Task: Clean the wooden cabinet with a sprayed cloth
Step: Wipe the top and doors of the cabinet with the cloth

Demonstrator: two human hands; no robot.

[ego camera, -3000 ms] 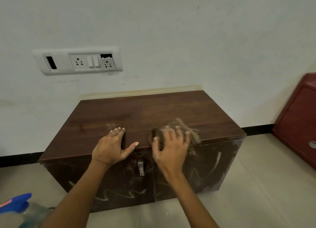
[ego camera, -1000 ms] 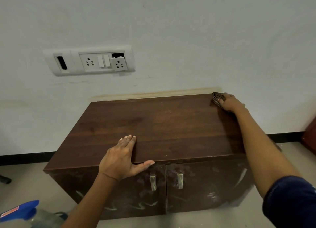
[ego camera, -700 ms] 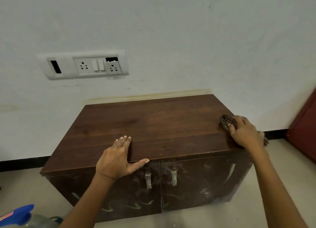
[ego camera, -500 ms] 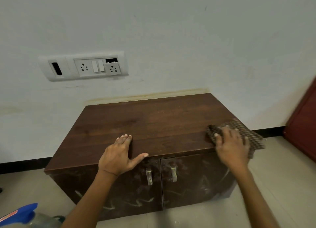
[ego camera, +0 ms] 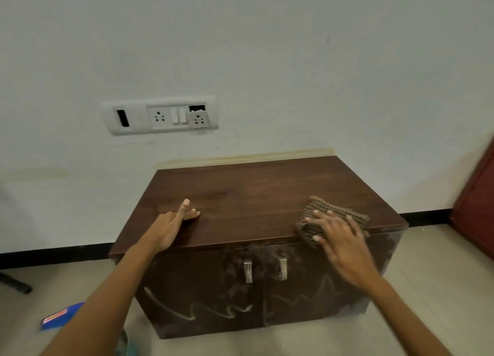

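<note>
Nearest, a blue spray bottle (ego camera: 62, 317) is seen on the floor at lower left. The cloth (ego camera: 330, 219) is pressed flat under the right hand (ego camera: 338, 238), fingers spread wide, at the cabinet's (ego camera: 254, 195) front right edge. The left hand (ego camera: 171, 226) is rested open on the top. Behind, sockets (ego camera: 160, 116) are set in the wall.
</note>
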